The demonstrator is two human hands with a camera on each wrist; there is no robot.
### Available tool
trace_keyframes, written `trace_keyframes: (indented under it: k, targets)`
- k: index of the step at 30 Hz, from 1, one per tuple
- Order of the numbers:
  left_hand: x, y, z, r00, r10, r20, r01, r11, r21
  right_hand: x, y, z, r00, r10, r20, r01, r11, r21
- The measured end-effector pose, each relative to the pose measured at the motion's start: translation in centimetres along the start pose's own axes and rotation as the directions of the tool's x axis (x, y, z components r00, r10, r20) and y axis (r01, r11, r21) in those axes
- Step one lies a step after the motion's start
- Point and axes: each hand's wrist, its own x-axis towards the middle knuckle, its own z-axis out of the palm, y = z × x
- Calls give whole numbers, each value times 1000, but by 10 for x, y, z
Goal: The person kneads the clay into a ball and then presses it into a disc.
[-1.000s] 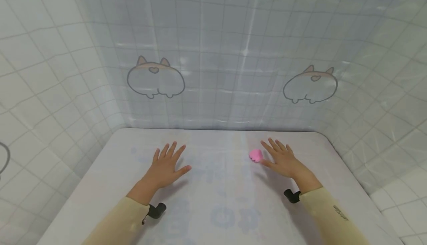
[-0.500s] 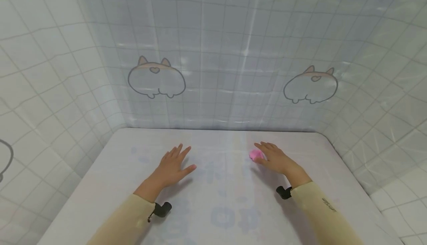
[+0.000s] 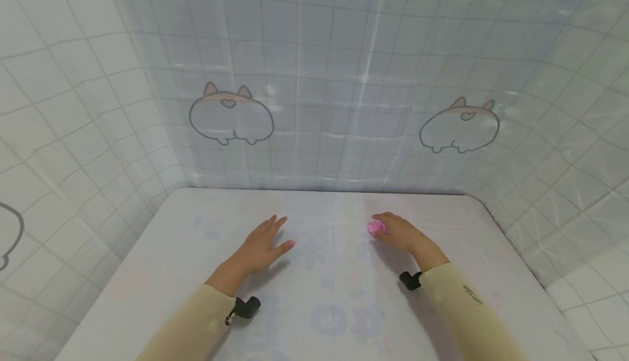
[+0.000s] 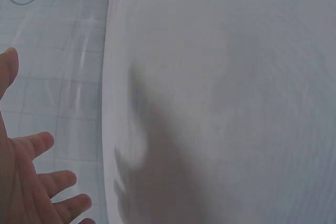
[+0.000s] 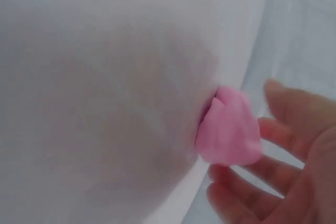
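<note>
A small pink lump (image 3: 375, 228), soft-looking like modelling clay with a folded edge, sits on the white table. The right hand (image 3: 404, 235) is around it from the right, fingers on the far side and thumb on the near side. In the right wrist view, the thumb stands apart from the pink lump (image 5: 229, 129), while the bent fingers lie close behind it; whether they touch it I cannot tell. Over the left part of the table, the left hand (image 3: 257, 248) hovers with fingers extended and thumb spread, holding nothing; its shadow falls below.
The table (image 3: 314, 273) has a faint pale print and rounded far corners. Behind it hangs a grid-patterned curtain (image 3: 339, 77) with cartoon animals, and similar sheeting closes both sides. A black wrist camera (image 3: 247, 307) shows at the left cuff, another black camera (image 3: 410, 280) at the right.
The right hand has moved left and its fingers have bent around the pink lump. The left hand has drifted right and slightly nearer. The lump has stayed in place.
</note>
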Motion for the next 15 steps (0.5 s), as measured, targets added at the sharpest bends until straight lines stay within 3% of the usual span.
trace_keyframes:
  k: [4,15]
  targets:
    - [1,3,2,1000,-8,7,8,999,-52,6,0,4,998,-31,-47,29,999,-33]
    - [10,16,11,1000,-23,18,26,978,-209,7,-13,-1,994,42,-98,-46,998,-43]
